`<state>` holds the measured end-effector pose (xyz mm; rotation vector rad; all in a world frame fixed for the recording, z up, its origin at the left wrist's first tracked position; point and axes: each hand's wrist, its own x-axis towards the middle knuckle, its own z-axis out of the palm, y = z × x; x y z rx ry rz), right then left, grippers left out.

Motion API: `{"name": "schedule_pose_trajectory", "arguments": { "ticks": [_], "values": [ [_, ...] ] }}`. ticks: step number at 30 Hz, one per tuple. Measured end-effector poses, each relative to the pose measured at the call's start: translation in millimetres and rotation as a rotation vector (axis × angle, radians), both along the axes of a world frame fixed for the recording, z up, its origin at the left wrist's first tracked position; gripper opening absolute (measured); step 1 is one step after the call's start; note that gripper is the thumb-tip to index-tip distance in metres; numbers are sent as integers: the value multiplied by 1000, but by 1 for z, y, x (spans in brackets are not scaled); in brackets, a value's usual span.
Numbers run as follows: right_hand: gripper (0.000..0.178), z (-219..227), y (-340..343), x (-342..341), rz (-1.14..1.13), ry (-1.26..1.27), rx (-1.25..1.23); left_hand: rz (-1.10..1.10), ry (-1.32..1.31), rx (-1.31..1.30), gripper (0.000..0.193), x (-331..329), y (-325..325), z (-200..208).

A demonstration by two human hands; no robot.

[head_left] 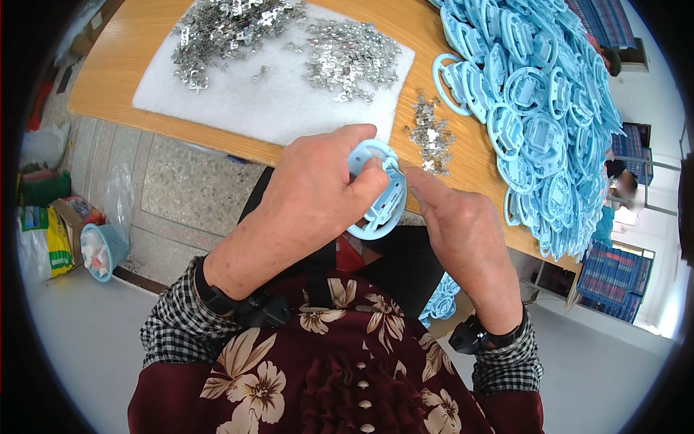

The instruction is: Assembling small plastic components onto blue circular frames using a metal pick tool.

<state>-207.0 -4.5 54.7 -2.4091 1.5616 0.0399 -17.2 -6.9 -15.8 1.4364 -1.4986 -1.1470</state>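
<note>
Wooden table (pixel 116 79): left hand (pixel 316 179) holds blue frame (pixel 391 205); right hand (pixel 465 230) beside it (grip unclear).

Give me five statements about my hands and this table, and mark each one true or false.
1. The left hand holds a blue plastic piece. True.
2. The metal parts on the white pad lie in two main heaps. True.
3. The right hand rests flat on the white pad. False: it is by the blue plastic piece, off the pad.
4. The big pile of blue pieces lies left of the white pad. False: it lies to the right.
5. A smaller heap of metal bits lies on the wooden table itself. True.
</note>
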Motion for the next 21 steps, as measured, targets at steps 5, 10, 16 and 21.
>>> {"name": "schedule_pose_trajectory", "arguments": {
  "ticks": [5, 10, 16, 21],
  "values": [
    [30, 1, -2, -5, 65, 39, -24, -25, -19, 4, 40, 1, 0, 1],
    [30, 2, -4, -6, 58, 6, 3, -8, 13, -7, 41, 0, -1, -1],
    [31, 19, -9, 6, 96, 206, 26, -54, -15, 44, 40, -1, -2, 2],
    [30, 25, -11, 13, 88, 282, 71, -22, -28, -51, 39, -1, -1, -3]
  ]
}}
